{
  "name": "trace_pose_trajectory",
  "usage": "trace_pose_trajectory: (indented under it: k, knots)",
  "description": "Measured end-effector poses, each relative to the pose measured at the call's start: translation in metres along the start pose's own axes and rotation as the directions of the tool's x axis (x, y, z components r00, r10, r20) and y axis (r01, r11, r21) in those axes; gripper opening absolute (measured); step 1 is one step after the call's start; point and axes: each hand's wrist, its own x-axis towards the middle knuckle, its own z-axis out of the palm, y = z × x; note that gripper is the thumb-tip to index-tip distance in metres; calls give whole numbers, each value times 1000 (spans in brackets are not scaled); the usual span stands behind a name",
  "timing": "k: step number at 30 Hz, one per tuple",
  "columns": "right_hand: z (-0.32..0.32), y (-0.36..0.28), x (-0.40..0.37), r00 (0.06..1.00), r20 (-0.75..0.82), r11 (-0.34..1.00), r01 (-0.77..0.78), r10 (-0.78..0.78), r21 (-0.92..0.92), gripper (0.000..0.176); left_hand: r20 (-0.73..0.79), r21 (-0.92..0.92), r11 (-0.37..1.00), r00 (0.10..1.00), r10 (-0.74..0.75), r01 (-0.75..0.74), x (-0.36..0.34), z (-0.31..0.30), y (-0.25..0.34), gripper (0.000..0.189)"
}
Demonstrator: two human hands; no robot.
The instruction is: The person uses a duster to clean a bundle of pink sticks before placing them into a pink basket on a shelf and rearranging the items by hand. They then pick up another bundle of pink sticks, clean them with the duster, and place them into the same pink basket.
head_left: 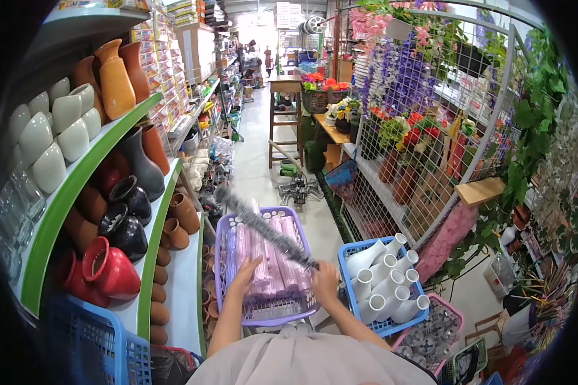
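My right hand (325, 282) is closed around the handle end of a long, fluffy grey duster (263, 228). The duster slants up and to the left, over a purple plastic basket (221, 256). Inside this basket lie several ribbed pink and lilac glass vases (277, 263), side by side. My left hand (245, 274) rests at the vases' near left side, fingers apart and touching them. Just right of my right hand, a blue basket (348, 256) holds several white bottle-shaped vases (382, 276).
Shelves on the left carry white pots (42, 138), red vases (112, 266) and dark jars (131, 192). Artificial flowers hang on a wire rack (424, 147) at the right. A pink basket (453, 321) of clear glassware stands low. The aisle (253, 141) runs ahead past a wooden stool (284, 119).
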Motion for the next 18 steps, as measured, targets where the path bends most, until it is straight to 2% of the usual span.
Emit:
trace_pose_trajectory:
  k: [1, 2, 4, 5, 6, 8, 10, 12, 13, 14, 15, 16, 18]
  knots:
    - [-6, 2, 6, 999, -41, 998, -33, 35, 54, 24, 162, -78, 997, 987, -17, 30, -10, 0, 17, 62]
    - [-12, 4, 12, 994, -80, 992, -65, 74, 110, 23, 148, -85, 996, 989, -23, 36, -10, -2, 19, 62]
    - [-30, 7, 22, 990, -58, 979, -117, 128, 165, 24, 284, -326, 943, 944, 167, -68, -3, -6, 19, 47]
    - [-40, 7, 26, 982, -25, 943, -171, 186, 286, 25, 315, -324, 943, 932, 181, -74, 2, -9, 17, 41]
    - [-50, 7, 25, 983, -23, 944, -169, 183, 285, 25, 312, -328, 942, 932, 183, -75, 4, -11, 17, 41]
    - [-69, 5, 22, 973, 88, 923, -230, 214, 308, 25, 505, -378, 922, 854, 127, 87, 7, -16, 17, 43]
    - [-82, -1, 10, 979, 86, 932, -202, 185, 299, 25, 512, -408, 910, 844, 160, 75, 4, -5, 26, 49]
    - [-100, -14, 0, 968, 236, 973, -132, 85, 191, 26, 518, -435, 898, 833, 191, 65, -5, 6, 27, 56]
    - [-100, -10, -3, 968, 235, 972, -133, 86, 191, 26, 370, -345, 939, 918, 142, -6, -11, 12, 26, 52]
    - [-102, -6, -6, 969, 239, 987, 17, -56, 161, 26, 205, -238, 969, 973, 110, -59, -13, 15, 26, 49]
    - [-104, -4, -7, 949, 247, 978, 167, -195, 129, 27, 266, -358, 928, 964, -8, 107, -6, 16, 25, 49]
    - [-105, -3, -7, 951, 242, 978, 165, -191, 127, 27, 271, -354, 929, 963, -8, 108, -6, 16, 24, 49]
    - [-112, -7, -9, 954, 290, 995, 54, -75, 82, 26, 281, -84, 995, 957, 68, -46, -8, 14, 21, 50]
